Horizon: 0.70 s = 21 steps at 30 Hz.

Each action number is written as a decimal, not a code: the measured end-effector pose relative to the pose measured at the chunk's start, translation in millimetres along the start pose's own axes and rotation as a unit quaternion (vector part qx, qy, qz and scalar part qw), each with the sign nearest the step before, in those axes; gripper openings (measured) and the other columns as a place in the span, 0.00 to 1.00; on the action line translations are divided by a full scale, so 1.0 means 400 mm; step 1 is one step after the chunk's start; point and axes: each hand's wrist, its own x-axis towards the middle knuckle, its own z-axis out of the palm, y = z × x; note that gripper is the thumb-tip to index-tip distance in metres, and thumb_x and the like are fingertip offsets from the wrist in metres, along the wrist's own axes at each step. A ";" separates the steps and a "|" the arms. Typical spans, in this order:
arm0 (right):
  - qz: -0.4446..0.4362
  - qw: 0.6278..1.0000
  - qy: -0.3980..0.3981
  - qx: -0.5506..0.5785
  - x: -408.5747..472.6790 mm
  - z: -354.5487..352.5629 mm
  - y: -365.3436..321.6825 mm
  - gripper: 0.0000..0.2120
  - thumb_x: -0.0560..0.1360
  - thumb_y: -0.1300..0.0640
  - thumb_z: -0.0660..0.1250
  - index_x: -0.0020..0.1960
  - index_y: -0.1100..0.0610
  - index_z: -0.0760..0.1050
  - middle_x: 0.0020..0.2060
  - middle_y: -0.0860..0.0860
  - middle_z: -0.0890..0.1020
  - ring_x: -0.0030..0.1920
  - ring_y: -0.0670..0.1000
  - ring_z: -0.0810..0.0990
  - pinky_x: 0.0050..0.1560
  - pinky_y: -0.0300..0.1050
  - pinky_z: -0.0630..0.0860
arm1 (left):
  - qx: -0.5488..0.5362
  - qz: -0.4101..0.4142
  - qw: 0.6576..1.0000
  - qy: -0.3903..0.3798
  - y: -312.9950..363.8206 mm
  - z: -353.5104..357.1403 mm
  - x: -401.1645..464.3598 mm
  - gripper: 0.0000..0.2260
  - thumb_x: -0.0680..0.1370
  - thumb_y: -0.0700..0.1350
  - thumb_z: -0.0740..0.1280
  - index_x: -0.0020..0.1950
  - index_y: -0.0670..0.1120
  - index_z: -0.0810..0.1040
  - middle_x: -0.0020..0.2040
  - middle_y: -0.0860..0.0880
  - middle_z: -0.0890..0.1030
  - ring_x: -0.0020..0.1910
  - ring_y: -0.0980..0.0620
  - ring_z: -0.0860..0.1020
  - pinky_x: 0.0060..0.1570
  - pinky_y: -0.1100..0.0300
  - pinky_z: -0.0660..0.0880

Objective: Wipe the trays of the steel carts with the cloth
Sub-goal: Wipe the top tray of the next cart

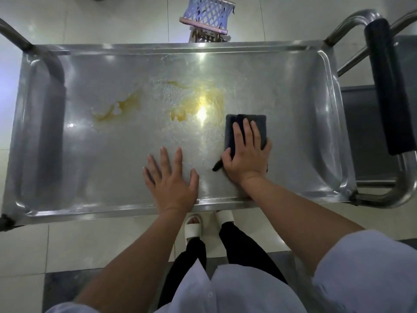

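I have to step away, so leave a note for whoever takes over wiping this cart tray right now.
Right hand: pressed flat on the dark folded cloth, right of the tray's middle.
Left hand: open, palm flat on the tray near its front rim.
Done: not clear; the tray looks wet and smeared around the middle.
Left: two yellow stains, left of the cloth, need wiping.

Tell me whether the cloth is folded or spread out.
Folded: the dark cloth lies as a compact thick rectangle under the right hand on the tray.
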 end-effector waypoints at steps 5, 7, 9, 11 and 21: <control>-0.002 0.999 -0.044 -0.003 0.228 -0.025 0.024 0.33 0.76 0.45 0.56 0.80 0.51 0.57 0.80 0.52 0.56 0.80 0.53 0.50 0.74 0.66 0.52 | -0.003 0.002 1.000 0.006 -0.003 0.005 0.002 0.32 0.77 0.63 0.52 0.81 0.58 0.52 0.82 0.49 0.47 0.80 0.41 0.41 0.77 0.39 0.42; -0.024 0.998 -0.053 -0.012 0.326 -0.038 0.030 0.33 0.76 0.44 0.55 0.80 0.51 0.55 0.81 0.51 0.55 0.80 0.52 0.49 0.74 0.65 0.52 | -0.002 0.003 1.000 0.004 -0.003 0.006 0.003 0.32 0.77 0.63 0.52 0.81 0.58 0.52 0.82 0.49 0.47 0.80 0.42 0.40 0.77 0.39 0.42; -0.069 0.995 -0.073 -0.026 0.414 -0.049 0.030 0.34 0.76 0.44 0.54 0.80 0.50 0.54 0.81 0.50 0.54 0.80 0.52 0.49 0.73 0.65 0.53 | -0.001 0.001 1.000 0.011 -0.004 0.008 0.005 0.32 0.78 0.63 0.53 0.81 0.59 0.52 0.82 0.49 0.47 0.80 0.42 0.41 0.77 0.39 0.42; -0.122 0.988 -0.093 -0.037 0.486 -0.055 0.022 0.34 0.76 0.43 0.52 0.80 0.50 0.53 0.81 0.50 0.54 0.80 0.51 0.48 0.73 0.65 0.54 | 0.002 0.002 1.000 0.020 -0.004 0.012 0.005 0.32 0.78 0.63 0.55 0.81 0.59 0.53 0.82 0.49 0.49 0.80 0.42 0.42 0.77 0.39 0.43; -0.283 0.945 -0.139 -0.088 0.561 -0.057 -0.044 0.37 0.74 0.40 0.44 0.82 0.48 0.49 0.82 0.49 0.49 0.81 0.50 0.45 0.75 0.65 0.49 | 0.010 0.001 0.999 0.035 -0.013 0.020 0.010 0.33 0.76 0.64 0.55 0.80 0.58 0.55 0.82 0.49 0.51 0.81 0.42 0.43 0.77 0.39 0.44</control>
